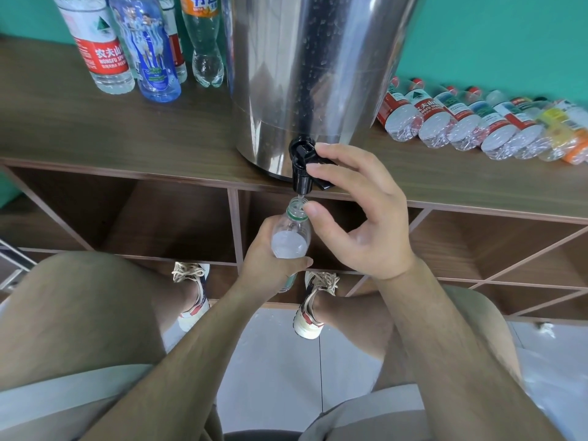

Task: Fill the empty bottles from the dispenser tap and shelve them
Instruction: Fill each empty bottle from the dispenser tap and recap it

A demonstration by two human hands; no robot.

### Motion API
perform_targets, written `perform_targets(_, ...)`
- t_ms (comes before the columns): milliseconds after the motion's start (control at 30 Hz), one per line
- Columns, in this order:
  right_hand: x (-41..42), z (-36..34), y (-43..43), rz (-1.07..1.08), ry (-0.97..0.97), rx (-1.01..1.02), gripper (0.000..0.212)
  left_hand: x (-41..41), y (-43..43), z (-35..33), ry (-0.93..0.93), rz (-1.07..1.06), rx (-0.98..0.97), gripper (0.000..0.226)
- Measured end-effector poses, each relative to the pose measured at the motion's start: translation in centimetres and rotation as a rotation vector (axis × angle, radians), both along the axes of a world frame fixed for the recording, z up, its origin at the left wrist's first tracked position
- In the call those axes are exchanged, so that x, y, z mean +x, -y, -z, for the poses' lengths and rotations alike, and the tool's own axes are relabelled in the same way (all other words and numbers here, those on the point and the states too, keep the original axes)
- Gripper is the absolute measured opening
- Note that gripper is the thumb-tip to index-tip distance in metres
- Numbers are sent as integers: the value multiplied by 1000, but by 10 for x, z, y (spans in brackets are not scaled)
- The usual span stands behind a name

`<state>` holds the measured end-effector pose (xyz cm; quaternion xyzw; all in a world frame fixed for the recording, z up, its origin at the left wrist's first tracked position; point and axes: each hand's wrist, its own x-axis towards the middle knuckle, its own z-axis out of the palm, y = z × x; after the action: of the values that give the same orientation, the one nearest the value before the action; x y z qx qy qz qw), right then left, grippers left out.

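While right hand (359, 218) hooks the tap (301, 168), left hand (269, 261) grips the bottle (291, 241) upright, mouth up.

Bottle (291, 238) under tap (301, 168) — dispenser (305, 74) behind.

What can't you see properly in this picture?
All in the head view:
The bottle is hidden low down by the left hand, so its fill level is unclear.
The dispenser has its top cut off by the upper edge.
The tap has its lever partly covered by the right hand.
The standing bottles have caps cut off by the upper edge.
The lying bottles have blurred labels at far right.
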<state>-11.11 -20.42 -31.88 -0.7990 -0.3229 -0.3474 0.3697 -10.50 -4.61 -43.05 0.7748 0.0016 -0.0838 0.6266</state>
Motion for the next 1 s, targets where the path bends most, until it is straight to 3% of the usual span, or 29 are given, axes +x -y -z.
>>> perform_targets(200,1,1,1,-1,-1,0,32,0,-1,3,-7,-10,-20,79)
perform_targets(400,1,-2,4,-60,-60,-2,67,1,-1,3,-1,-18,-6,79)
perform_targets(1000,3,1,4,-14,-42,-8,62,0,0,4,2,-15,10,80)
